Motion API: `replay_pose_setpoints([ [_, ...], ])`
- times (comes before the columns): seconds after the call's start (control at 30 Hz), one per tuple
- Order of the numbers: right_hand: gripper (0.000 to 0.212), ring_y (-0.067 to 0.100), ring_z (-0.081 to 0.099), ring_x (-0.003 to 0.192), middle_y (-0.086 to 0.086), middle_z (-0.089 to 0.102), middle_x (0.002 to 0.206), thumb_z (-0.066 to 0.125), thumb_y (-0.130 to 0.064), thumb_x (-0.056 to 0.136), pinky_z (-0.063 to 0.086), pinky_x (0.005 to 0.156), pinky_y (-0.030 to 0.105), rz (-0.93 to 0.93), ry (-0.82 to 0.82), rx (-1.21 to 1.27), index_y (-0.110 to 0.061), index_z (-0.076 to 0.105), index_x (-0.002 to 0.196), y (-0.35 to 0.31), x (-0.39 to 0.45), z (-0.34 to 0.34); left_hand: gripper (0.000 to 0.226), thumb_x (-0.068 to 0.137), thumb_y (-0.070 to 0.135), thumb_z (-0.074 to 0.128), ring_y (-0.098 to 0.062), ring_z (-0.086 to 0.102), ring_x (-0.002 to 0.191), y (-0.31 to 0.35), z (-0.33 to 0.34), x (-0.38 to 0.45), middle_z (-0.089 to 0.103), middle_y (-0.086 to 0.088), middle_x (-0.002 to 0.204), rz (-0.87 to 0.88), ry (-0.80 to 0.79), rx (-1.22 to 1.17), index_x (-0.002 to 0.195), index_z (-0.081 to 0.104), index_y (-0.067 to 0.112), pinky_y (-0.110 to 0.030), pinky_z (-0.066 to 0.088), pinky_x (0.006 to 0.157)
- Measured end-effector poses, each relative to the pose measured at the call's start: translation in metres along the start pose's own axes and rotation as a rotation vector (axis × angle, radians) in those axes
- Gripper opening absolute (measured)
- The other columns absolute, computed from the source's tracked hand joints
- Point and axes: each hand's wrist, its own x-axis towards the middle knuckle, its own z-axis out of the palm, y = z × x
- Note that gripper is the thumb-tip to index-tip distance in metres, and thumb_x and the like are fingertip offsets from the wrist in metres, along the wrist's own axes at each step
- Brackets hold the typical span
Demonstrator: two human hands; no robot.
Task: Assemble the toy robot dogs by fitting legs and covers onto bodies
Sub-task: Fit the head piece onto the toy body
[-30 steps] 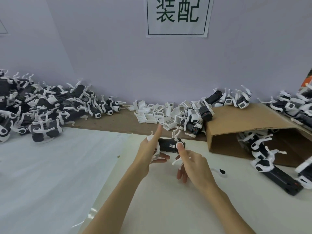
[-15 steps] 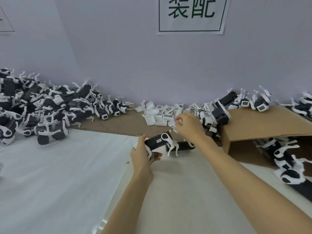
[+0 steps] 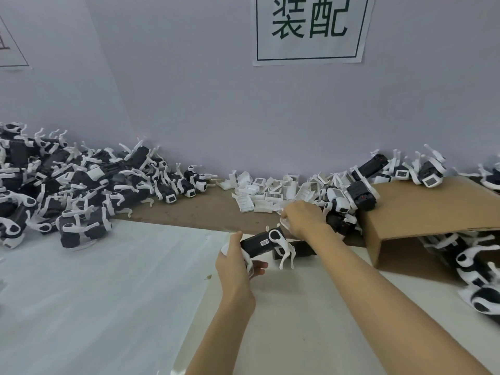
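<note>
- A heap of dogs [image 3: 62, 190] is seen at middle left of the frame, against the wall.
- A body [image 3: 257, 243], black with white legs [image 3: 286, 253] already fitted at its right end, is held just below the centre of the frame.
- The left hand [image 3: 234, 263] is clamped on the left end of the body, thumb on top and fingers curled beneath.
- A scatter of white covers [image 3: 266, 192] lies above centre, along the wall.
- The right hand [image 3: 301, 219] is curled at the near edge of the covers; something white shows at its fingertips, but whether a cover is pinched cannot be told.
- A cardboard box [image 3: 422, 220] lies at right, with more dogs in it and on it.
- The step in hand is judged to be the fetching of a cover.
- Next, the cover would need to be brought to the body, lined up and pressed home while the body is held steady.
</note>
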Motion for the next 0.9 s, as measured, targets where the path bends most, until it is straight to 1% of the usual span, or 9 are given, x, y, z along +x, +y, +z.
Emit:
replay_pose_setpoints([
  [0.1,0.017,0.034,0.069,0.093,0.008,0.07,0.095,0.053,-0.002,0.095,0.043,0.078,0.033,-0.016,0.197,0.003,-0.011,0.068,0.094,-0.004,-0.01,0.001,0.027,0.1,0.029,0.062,-0.03,0.063,0.047,0.002,-0.001,-0.002,0.056,-0.013,0.065,-0.002,-0.004,-0.002,0.083,0.06,0.008,-0.03,0.053,0.052],
  [0.27,0.02,0.019,0.071,0.097,-0.005,0.079,0.099,0.064,-0.022,0.102,0.048,0.103,0.039,-0.002,0.448,0.421,-0.021,0.077,0.117,0.009,-0.045,-0.007,0.028,0.099,0.032,0.065,-0.03,0.06,0.049,0.007,0.0,-0.009,0.067,-0.016,0.072,0.039,-0.075,-0.031,0.094,0.063,0.004,-0.03,0.05,0.049],
  [0.37,0.011,-0.003,0.071,0.088,-0.015,0.077,0.091,0.076,-0.021,0.094,0.057,0.085,0.021,-0.001,0.537,0.782,-0.022,0.08,0.104,0.02,-0.079,-0.02,0.027,0.099,0.031,0.066,-0.03,0.057,0.049,0.007,0.006,-0.016,0.064,-0.017,0.07,0.113,-0.168,-0.008,0.095,0.06,0.004,-0.029,0.047,0.044],
  [0.43,0.011,-0.006,0.07,0.087,-0.018,0.076,0.089,0.079,-0.021,0.092,0.057,0.077,0.016,0.029,0.55,0.903,-0.023,0.08,0.102,0.03,-0.103,-0.024,0.027,0.101,0.029,0.067,-0.03,0.057,0.048,0.004,0.011,-0.022,0.064,-0.016,0.07,0.159,-0.248,0.021,0.091,0.056,0.006,-0.03,0.045,0.044],
  [0.53,0.011,0.002,0.074,0.091,-0.013,0.079,0.092,0.079,-0.02,0.091,0.06,0.083,0.025,0.08,0.56,1.095,-0.022,0.079,0.103,0.045,-0.135,-0.022,0.03,0.094,0.034,0.069,-0.032,0.056,0.048,0.0,0.017,-0.034,0.064,-0.02,0.073,0.223,-0.399,0.103,0.092,0.055,0.007,-0.031,0.044,0.044],
  [0.7,0.009,0.01,0.073,0.101,-0.006,0.078,0.099,0.072,-0.02,0.097,0.053,0.088,0.017,0.16,0.582,1.381,-0.028,0.076,0.098,0.055,-0.177,0.0,0.029,0.092,0.035,0.068,-0.032,0.059,0.05,-0.007,0.022,-0.049,0.068,-0.019,0.072,0.261,-0.594,0.253,0.091,0.055,0.009,-0.032,0.046,0.045],
  [0.77,0.011,0.017,0.074,0.105,0.0,0.079,0.103,0.069,-0.021,0.099,0.055,0.094,0.024,0.206,0.524,1.538,-0.03,0.074,0.098,0.053,-0.182,0.005,0.032,0.092,0.036,0.069,-0.032,0.059,0.05,-0.009,0.024,-0.053,0.068,-0.016,0.072,0.261,-0.619,0.275,0.093,0.054,0.007,-0.032,0.046,0.045],
  [0.83,0.007,0.025,0.074,0.108,0.01,0.078,0.106,0.065,-0.019,0.101,0.057,0.099,0.033,0.212,0.457,1.709,-0.018,0.071,0.105,0.051,-0.183,0.008,0.036,0.092,0.037,0.069,-0.033,0.06,0.051,-0.011,0.025,-0.055,0.068,-0.013,0.072,0.261,-0.625,0.296,0.097,0.055,0.004,-0.033,0.047,0.046],
  [0.9,0.017,0.031,0.073,0.11,0.016,0.077,0.11,0.064,-0.018,0.102,0.056,0.102,0.04,0.25,0.426,1.855,-0.005,0.065,0.114,0.049,-0.182,0.008,0.038,0.092,0.039,0.069,-0.033,0.06,0.052,-0.011,0.025,-0.055,0.069,-0.013,0.073,0.258,-0.619,0.306,0.098,0.055,0.003,-0.033,0.048,0.046],
])
